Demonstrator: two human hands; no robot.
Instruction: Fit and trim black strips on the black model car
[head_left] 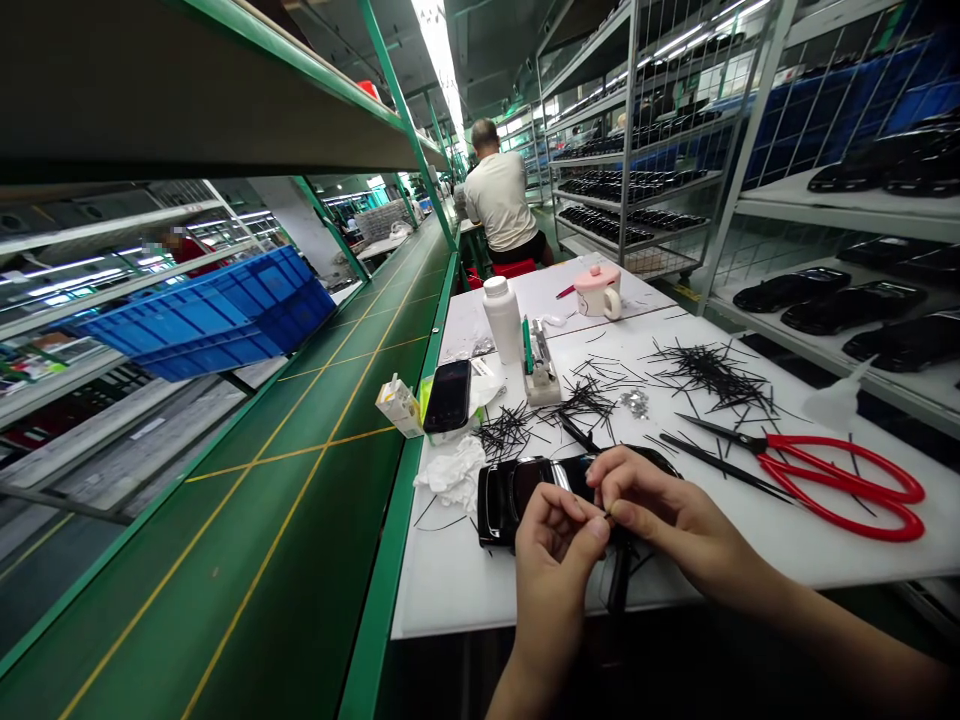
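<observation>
Black model car (pixel 499 500) sat on the white tabletop (pixel 442 595), toward its near left corner, long axis running across the wearer's front, left to right, the right end slightly farther off. Could not tell which end was the nose. One dark panel (pixel 619 572) stuck out from the near side toward the wearer, roughly crosswise to the body.

Left hand (pixel 559 530) and right hand (pixel 660 505) met over the car's middle, thumbs and forefingers closed to a narrow pinch, tips together. Whether a small piece lay between the tips could not be made out. The right hand covered much of the car's right half.

Edges: a white margin of tabletop separated the left end from the green conveyor frame (pixel 382 600); a slimmer one lay toward the near edge. Crumpled tissue (pixel 454 472) crowded the car's far left corner, and loose black strips (pixel 510 430) bounded the far side. To the right, black tweezers (pixel 724 464) lay slantwise, tips leftward; red-handled scissors (pixel 784 441) just beside them, blades pointing left and away, handles toward the right. Farther out, phone (pixel 448 395), white bottle (pixel 502 320) and pink-lidded mug (pixel 598 295).
</observation>
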